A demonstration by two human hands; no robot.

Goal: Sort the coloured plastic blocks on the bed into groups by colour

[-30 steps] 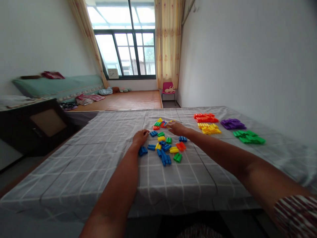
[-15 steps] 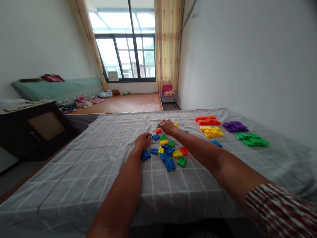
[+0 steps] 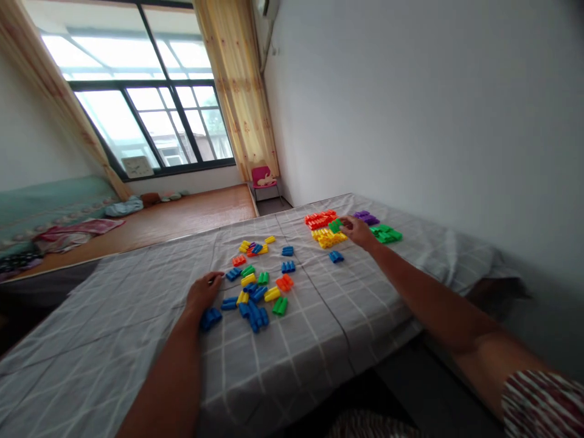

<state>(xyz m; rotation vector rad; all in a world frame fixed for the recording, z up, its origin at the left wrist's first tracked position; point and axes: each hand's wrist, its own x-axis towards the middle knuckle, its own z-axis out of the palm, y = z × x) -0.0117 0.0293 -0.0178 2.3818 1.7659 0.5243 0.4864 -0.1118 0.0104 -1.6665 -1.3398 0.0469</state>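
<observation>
landmark for all places: the yellow pile, grooved pieces heaped together on a grey checked cloth.

- blue cluster: nearer than the yellow pile and well to its left; pieces lie at odd angles, overlapping, as if dropped rather than set.
- left hand: left of the yellow pile, nearer. fingers loosely bent, partly open, no piece seen in the grip. fingertips close by a blue piece; contact cannot be told. the low forearm suggests the hand rests there as a prop.
- loose pieces, orange and green among them: left of the yellow pile, nearer, spread singly with cloth between.
- single blue block: just nearer than the yellow pile, apart from it.
- right hand: just right of the yellow pile. thumb and fingers closed on a green piece, which shows over the pile's far edge; a fingertip hold, probably because the piece is small.
- green pile: right of the yellow pile, well apart.
- red-orange pile: just beyond the yellow pile.
- purple pile: beyond and right, partly behind the right hand. one colour to each pile, seemingly to keep colours apart.
- pink chair: far beyond the yellow pile, to the left.
</observation>
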